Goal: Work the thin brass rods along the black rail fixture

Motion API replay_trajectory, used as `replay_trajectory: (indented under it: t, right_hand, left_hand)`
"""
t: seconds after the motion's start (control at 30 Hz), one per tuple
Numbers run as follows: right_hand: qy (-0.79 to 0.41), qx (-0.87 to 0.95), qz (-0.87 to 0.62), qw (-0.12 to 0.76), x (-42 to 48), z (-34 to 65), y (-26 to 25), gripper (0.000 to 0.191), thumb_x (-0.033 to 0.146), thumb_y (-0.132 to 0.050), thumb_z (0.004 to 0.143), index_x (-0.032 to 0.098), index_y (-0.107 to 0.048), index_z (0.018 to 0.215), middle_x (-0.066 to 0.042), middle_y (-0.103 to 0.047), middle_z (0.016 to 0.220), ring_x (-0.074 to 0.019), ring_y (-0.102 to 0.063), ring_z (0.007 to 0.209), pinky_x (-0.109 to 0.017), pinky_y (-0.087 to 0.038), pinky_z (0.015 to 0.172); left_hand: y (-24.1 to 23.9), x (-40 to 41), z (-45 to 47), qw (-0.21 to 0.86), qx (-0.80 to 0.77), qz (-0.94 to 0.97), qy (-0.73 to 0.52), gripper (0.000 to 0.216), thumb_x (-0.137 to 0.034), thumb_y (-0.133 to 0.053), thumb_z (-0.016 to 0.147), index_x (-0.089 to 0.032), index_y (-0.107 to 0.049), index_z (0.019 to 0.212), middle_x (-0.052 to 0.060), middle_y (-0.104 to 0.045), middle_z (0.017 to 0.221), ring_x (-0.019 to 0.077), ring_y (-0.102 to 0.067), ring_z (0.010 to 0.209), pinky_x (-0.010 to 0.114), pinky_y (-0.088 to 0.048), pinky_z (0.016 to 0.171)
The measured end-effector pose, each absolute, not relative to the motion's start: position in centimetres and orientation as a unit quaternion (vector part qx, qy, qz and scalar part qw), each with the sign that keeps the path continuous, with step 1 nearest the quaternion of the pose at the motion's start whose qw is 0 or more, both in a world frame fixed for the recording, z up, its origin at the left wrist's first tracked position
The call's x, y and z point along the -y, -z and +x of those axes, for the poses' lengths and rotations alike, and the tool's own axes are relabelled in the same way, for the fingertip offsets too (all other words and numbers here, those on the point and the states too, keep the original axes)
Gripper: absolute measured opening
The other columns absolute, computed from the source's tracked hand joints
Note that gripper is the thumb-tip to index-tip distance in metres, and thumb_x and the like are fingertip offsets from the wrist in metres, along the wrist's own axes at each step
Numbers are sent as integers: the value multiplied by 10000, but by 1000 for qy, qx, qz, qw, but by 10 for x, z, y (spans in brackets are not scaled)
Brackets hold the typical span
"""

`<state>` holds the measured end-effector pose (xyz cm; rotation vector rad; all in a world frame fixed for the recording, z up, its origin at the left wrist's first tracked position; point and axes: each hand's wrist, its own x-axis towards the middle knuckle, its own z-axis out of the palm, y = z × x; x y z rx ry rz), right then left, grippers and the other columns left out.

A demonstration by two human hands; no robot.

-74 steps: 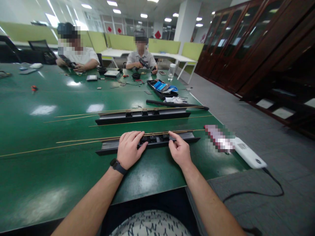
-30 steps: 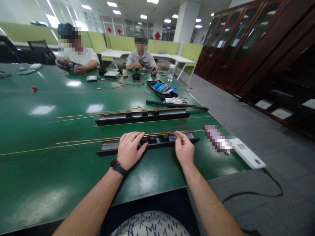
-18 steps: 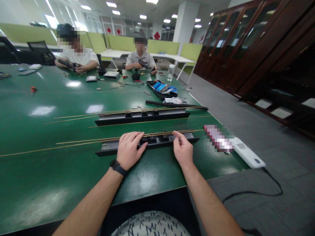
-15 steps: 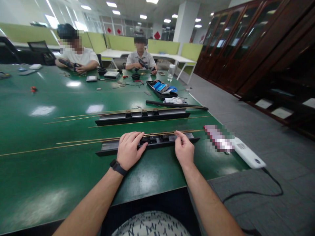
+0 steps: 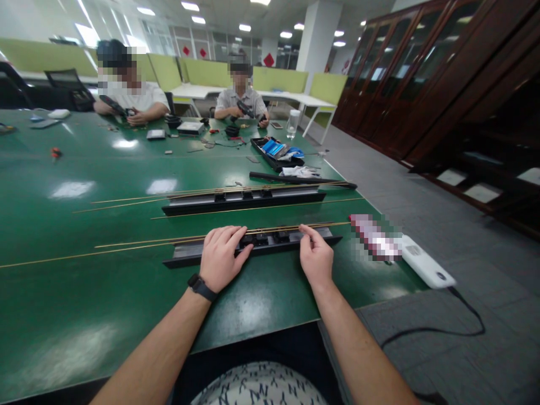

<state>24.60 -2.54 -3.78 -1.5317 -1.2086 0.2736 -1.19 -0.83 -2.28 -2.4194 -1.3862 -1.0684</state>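
Note:
A long black channel strip [image 5: 185, 252] lies near the front of the green table [image 5: 84, 292], with small black blocks [image 5: 270, 239] seated in it and thin brass rods [image 5: 126, 243] running along it. My left hand [image 5: 220, 256] lies flat on the strip, fingers stretched over the blocks. My right hand [image 5: 315, 254] rests on the strip's right part, its fingertips pinched at the brass rod by the last block. A second, similar strip [image 5: 244, 200] with rods lies parallel behind.
A white power strip [image 5: 426, 263] with a black cable sits at the table's right corner. Behind lie a black rod [image 5: 304, 180], a tray of parts [image 5: 276, 152] and a water bottle [image 5: 292, 124]. Two people work with tools at the far end. Dark wooden cabinets line the right.
My right hand slid a little right along the strip and its pointing finger curled into a pinch at the rod. My left hand stayed put.

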Motion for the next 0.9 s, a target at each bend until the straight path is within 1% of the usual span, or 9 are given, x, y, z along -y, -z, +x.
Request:
replay_trajectory:
  t: [0.07, 0.13, 0.23, 0.33, 0.5, 0.63, 0.73, 0.8, 0.9]
  right_hand:
    - [-115, 501, -642, 569, 23, 247, 41, 364, 332, -552, 949, 175, -776, 1189, -110, -806, 1128, -246, -766, 1028, -350, -608, 904]
    - [-128, 511, -625, 576, 22, 247, 43, 373, 328, -562, 945, 180, -747, 1233, -114, -798, 1160, -236, -775, 991, -346, -618, 874]
    - [-158, 553, -598, 558, 24, 244, 42, 398, 316, -578, 940, 192, -718, 1291, -107, -793, 1188, -222, -783, 945, -332, -626, 844]
    - [-155, 564, -606, 539, 27, 241, 38, 377, 311, -577, 941, 198, -748, 1257, -97, -795, 1186, -229, -780, 989, -335, -620, 887]
    - [-124, 516, -644, 551, 25, 245, 38, 368, 320, -547, 948, 186, -779, 1200, -101, -804, 1151, -252, -767, 1054, -374, -601, 966]
    - [-136, 518, -618, 576, 24, 246, 42, 362, 316, -561, 941, 181, -755, 1216, -108, -801, 1159, -246, -770, 1045, -366, -613, 936]
    - [-163, 554, -596, 558, 26, 243, 41, 369, 305, -582, 940, 198, -738, 1257, -100, -795, 1184, -233, -775, 1028, -346, -621, 914]
    - [-164, 564, -602, 541, 27, 242, 39, 363, 300, -581, 943, 203, -750, 1250, -92, -797, 1179, -233, -771, 1045, -342, -617, 929]
    - [-143, 543, -625, 542, 27, 244, 37, 362, 305, -565, 948, 191, -766, 1227, -92, -805, 1143, -244, -761, 1086, -356, -605, 970]
  left_hand:
    - [23, 8, -12, 77, 463, -808, 356, 391, -408, -639, 982, -213, -669, 1320, 107, -734, 1252, 296, -650, 1186, 478, -440, 1056]
    - [23, 8, -12, 78, 462, -808, 357, 391, -406, -644, 977, -215, -672, 1318, 106, -736, 1249, 296, -653, 1182, 482, -444, 1053]
    - [24, 8, -12, 80, 461, -807, 359, 389, -404, -647, 974, -217, -674, 1315, 104, -738, 1243, 298, -655, 1181, 484, -446, 1049]
    - [23, 8, -12, 79, 461, -807, 360, 389, -402, -645, 976, -216, -674, 1316, 106, -739, 1243, 298, -654, 1181, 484, -445, 1050]
    - [23, 8, -12, 76, 462, -808, 358, 384, -405, -634, 985, -220, -667, 1320, 105, -735, 1252, 296, -652, 1186, 477, -436, 1063]
    - [23, 8, -12, 72, 463, -807, 359, 382, -404, -630, 986, -228, -663, 1324, 107, -732, 1254, 298, -651, 1189, 479, -436, 1063]
    - [23, 8, -11, 68, 463, -807, 360, 386, -402, -629, 982, -233, -664, 1327, 109, -732, 1250, 302, -651, 1187, 484, -436, 1063]
    - [22, 8, -11, 66, 464, -807, 359, 390, -399, -629, 980, -234, -665, 1330, 110, -731, 1256, 304, -648, 1191, 489, -435, 1064]
    - [22, 8, -11, 62, 464, -807, 358, 390, -397, -630, 976, -239, -668, 1331, 111, -731, 1260, 305, -647, 1193, 493, -434, 1062]
